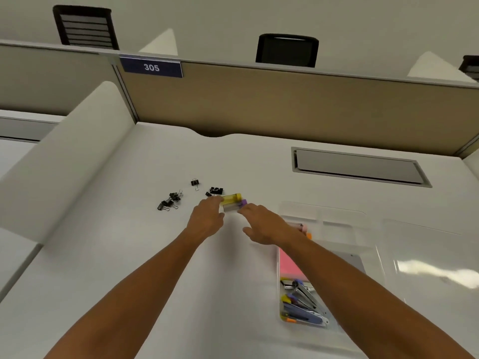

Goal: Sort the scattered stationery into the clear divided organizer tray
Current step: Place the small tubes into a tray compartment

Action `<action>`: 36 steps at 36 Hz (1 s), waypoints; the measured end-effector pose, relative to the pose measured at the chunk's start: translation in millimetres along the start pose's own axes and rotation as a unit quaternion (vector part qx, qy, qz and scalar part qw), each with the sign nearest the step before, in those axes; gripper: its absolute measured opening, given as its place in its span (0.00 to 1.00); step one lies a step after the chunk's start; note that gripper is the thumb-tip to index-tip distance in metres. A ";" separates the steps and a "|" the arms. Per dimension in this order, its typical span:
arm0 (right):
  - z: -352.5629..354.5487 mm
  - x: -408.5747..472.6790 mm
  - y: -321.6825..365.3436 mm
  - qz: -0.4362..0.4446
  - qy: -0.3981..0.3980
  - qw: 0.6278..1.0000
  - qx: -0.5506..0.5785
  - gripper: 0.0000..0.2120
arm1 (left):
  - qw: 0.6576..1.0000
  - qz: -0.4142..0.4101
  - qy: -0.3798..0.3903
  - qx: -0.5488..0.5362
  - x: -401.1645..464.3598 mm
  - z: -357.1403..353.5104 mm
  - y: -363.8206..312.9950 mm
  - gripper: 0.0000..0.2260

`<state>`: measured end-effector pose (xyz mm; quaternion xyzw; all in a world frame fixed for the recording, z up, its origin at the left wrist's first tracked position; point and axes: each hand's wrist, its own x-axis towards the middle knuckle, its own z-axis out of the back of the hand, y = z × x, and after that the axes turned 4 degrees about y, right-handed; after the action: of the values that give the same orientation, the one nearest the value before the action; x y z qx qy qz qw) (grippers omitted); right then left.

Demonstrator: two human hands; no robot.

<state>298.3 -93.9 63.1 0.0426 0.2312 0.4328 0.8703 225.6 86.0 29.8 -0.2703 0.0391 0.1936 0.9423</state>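
Fingers of your left hand and those of your right hand close in from both sides on a small cluster of markers.

Your left fingertips touch the yellow end of the cluster; your right fingertips meet the purple-capped end. Whether either hand has a firm pinch cannot be told, as blur hides the contact. You appear to be bracketing the pieces so they gather as one lot. Their long axis runs roughly left to right across the desk, caps toward your right. They lie on the desk, well apart from the organizer tray at your right, just beside the binder clips, still unsorted.
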 end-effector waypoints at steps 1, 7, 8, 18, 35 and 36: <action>-0.5 3.6 1.1 0.005 0.000 1.000 -0.010 0.28 | 1.000 -0.002 0.000 -0.001 2.6 0.4 -1.0 0.21; -4.1 20.8 4.9 0.013 -0.021 0.997 -0.077 0.30 | 0.998 -0.040 -0.006 0.049 19.1 0.1 -7.0 0.22; -5.1 22.8 4.6 0.008 -0.024 0.996 -0.091 0.30 | 0.997 -0.040 -0.002 0.060 22.3 -0.5 -7.3 0.24; -12.6 32.7 6.9 -0.031 -0.066 0.987 -0.147 0.22 | 0.997 -0.021 0.002 0.068 31.0 -8.4 -9.0 0.14; -30.7 13.4 13.5 -0.051 -0.107 0.988 -0.097 0.15 | 0.999 0.028 0.007 -0.043 25.2 -17.9 -17.5 0.12; -28.7 10.8 12.2 -0.051 -0.116 0.988 -0.092 0.14 | 0.998 0.037 0.010 -0.046 25.7 -17.3 -18.9 0.11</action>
<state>282.4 -81.6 37.0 0.0002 0.0897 0.3995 0.9123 257.1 71.0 19.8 -0.3141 0.0500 0.2272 0.9205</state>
